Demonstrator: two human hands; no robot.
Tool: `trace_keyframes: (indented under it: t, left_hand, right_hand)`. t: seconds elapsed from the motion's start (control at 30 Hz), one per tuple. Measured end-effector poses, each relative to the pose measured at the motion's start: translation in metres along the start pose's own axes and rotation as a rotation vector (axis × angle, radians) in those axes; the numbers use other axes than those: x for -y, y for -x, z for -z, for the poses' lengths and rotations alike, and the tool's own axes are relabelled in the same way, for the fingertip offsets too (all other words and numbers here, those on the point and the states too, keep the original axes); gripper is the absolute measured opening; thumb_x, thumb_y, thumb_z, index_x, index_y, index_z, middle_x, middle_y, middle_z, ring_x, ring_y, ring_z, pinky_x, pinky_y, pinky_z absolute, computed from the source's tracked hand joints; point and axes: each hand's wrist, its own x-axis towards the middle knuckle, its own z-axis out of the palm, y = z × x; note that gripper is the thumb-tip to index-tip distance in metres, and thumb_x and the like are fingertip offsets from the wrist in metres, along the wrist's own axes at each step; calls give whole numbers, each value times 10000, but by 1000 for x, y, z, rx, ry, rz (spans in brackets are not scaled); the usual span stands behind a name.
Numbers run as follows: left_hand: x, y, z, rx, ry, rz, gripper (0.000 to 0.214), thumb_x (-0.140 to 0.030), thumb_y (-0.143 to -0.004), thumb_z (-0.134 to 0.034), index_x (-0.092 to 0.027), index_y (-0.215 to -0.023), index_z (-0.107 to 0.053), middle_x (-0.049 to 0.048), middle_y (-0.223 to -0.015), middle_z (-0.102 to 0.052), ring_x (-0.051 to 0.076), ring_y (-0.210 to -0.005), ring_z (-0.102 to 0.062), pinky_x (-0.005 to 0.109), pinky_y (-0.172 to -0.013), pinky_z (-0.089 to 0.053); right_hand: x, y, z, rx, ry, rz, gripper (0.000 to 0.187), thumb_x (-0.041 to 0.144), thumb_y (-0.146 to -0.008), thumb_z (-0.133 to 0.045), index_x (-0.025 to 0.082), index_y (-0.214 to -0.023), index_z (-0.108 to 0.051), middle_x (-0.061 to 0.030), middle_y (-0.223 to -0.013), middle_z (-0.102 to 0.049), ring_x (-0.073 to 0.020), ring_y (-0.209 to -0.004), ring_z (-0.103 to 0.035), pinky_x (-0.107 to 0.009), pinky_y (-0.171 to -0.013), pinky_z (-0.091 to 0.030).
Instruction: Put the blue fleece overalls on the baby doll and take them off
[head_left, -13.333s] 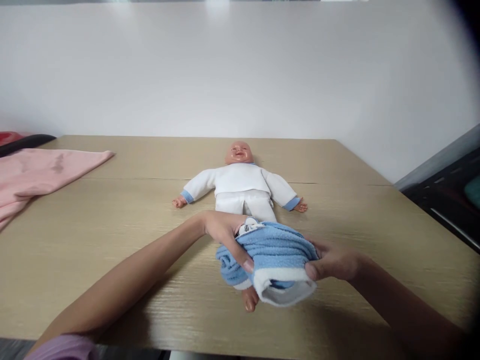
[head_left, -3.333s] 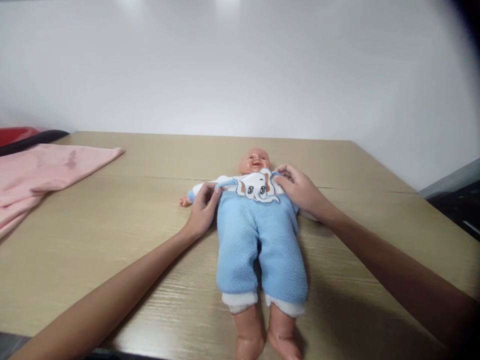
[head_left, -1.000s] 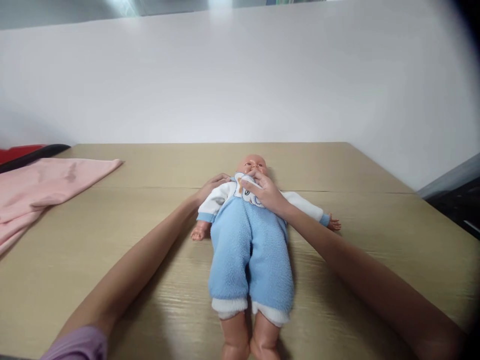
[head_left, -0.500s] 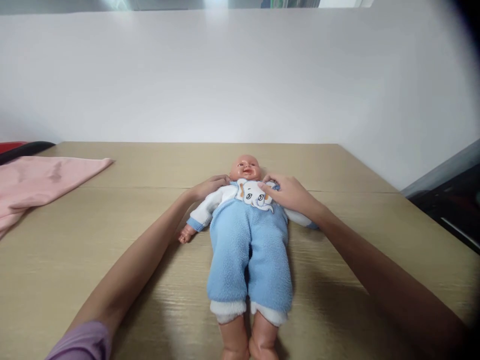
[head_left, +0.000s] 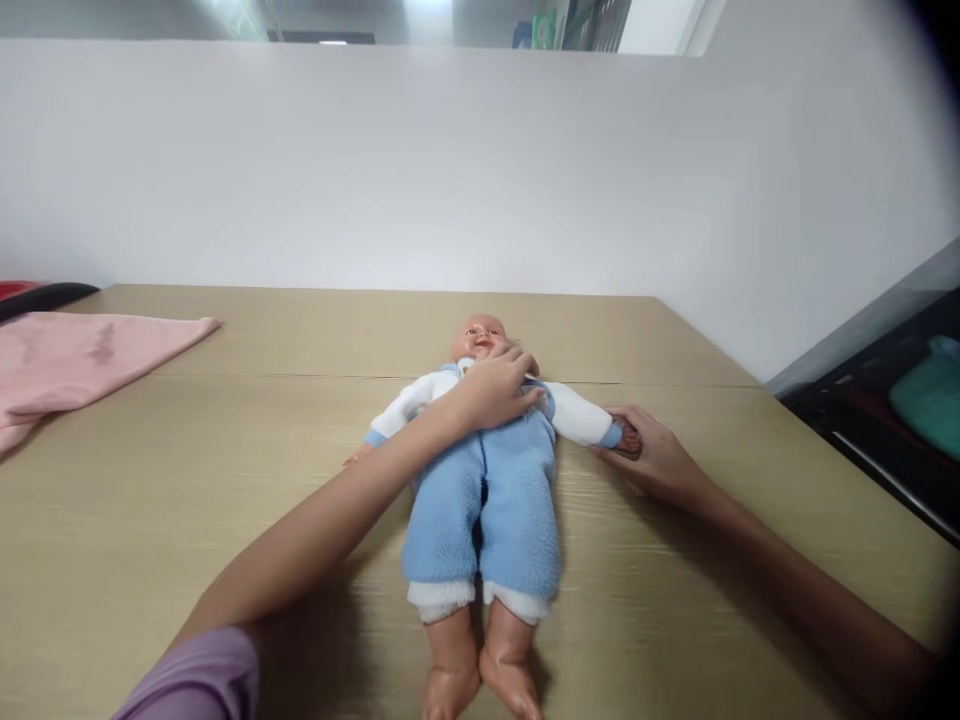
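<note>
A baby doll (head_left: 517, 520) lies on its back on the table, feet toward me. It wears fleecy blue overalls with white leg cuffs and a white top with blue sleeve cuffs. My left hand (head_left: 499, 388) reaches across its chest, fingers and thumb closed on the clothing by the doll's shoulder at the right, covering most of the elephant patch. Around the doll's hand at the right and its blue cuff, my right hand (head_left: 652, 455) is closed, with that white sleeve (head_left: 577, 412) stretched out sideways. The doll's other arm lies out to the left.
Pink cloth (head_left: 90, 360) lies at the table's left side, with a black-edged red object (head_left: 37, 295) behind it. A pale wall (head_left: 420, 170) rises behind the table (head_left: 247, 480). Beyond the right edge is a dark container (head_left: 862, 420) with green fabric in it.
My left hand has moved right, from the doll's left-side shoulder across its chest. My right hand has left the chest and taken hold of the doll's right-side hand, stretching that arm outward.
</note>
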Motion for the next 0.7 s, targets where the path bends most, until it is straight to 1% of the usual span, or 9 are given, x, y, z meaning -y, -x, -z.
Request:
trace_keyframes:
  t: [0.07, 0.13, 0.2, 0.3, 0.4, 0.5, 0.57, 0.63, 0.7]
  left_hand:
    - [-2, -10, -15, 117, -55, 34, 261, -397, -1009, -707, -163, -1125, -721, 185, -1097, -759, 391, -1116, -657, 524, -1022, -482]
    - [1, -15, -22, 165, -71, 48, 282, -387, -1062, -635, -145, -1178, -723, 185, -1075, -770, 371, -1058, -684, 499, -985, -486]
    - [3, -14, -21, 135, -23, 18, 302, -396, -1108, -557, -162, -1213, -717, 160, -1055, -773, 340, -1029, -698, 458, -950, -486]
    - [1, -8, -13, 50, 81, -95, 325, -432, -1137, -505, -205, -1223, -721, 125, -1077, -758, 300, -1045, -697, 407, -933, -479]
    - [-5, -1, -4, -4, 90, -200, 357, -458, -1148, -484, -234, -1250, -742, 117, -1119, -734, 284, -1067, -686, 396, -952, -466]
    - [-6, 6, 0, -78, 63, -267, 336, -437, -1147, -496, -272, -1263, -764, 112, -1124, -732, 282, -1060, -680, 411, -955, -448]
    - [-5, 10, 2, -110, 45, -316, 327, -418, -1143, -501, -278, -1246, -777, 112, -1086, -739, 283, -1024, -676, 427, -940, -440]
    - [-4, 11, 4, -119, 22, -350, 337, -424, -1139, -500, -264, -1219, -786, 107, -1007, -739, 278, -964, -670, 438, -921, -435]
    - [-4, 10, 6, -119, 64, -338, 343, -447, -1132, -516, -241, -1180, -785, 95, -948, -734, 267, -943, -671, 437, -932, -440]
  right_hand:
    - [4, -4, 0, -81, -174, -68, 505, 555, -846, -870, 288, -1234, -687, -131, -1185, -793, -370, -1058, -769, -542, -955, -633]
    - [9, -13, -1, -169, -391, -118, 589, 581, -807, -910, 281, -1249, -663, -132, -1217, -794, -351, -1108, -776, -519, -989, -645]
    - [15, -26, -1, -209, -577, -132, 658, 596, -749, -951, 283, -1241, -645, -127, -1290, -777, -334, -1194, -763, -496, -1047, -641]
    - [28, -54, -4, -225, -692, -134, 673, 605, -681, -986, 297, -1167, -637, -104, -1331, -756, -325, -1264, -735, -487, -1103, -622]
    - [43, -79, -16, -238, -672, -88, 614, 605, -741, -935, 297, -1189, -650, -80, -1217, -761, -314, -1208, -735, -478, -1072, -625]
    - [56, -90, -34, -215, -595, 41, 485, 508, -798, -872, 290, -1179, -665, -53, -1105, -729, -290, -1081, -724, -457, -994, -626]
    - [61, -87, -46, -153, -481, 175, 392, 371, -808, -826, 286, -1161, -678, -48, -1098, -702, -289, -1064, -695, -468, -995, -602]
    - [62, -79, -53, -101, -370, 324, 373, 254, -811, -770, 282, -1175, -691, -61, -1135, -682, -304, -1103, -664, -498, -1032, -567]
    - [61, -71, -53, -68, -318, 422, 370, 225, -854, -729, 280, -1218, -697, -85, -1197, -663, -326, -1163, -638, -530, -1074, -533]
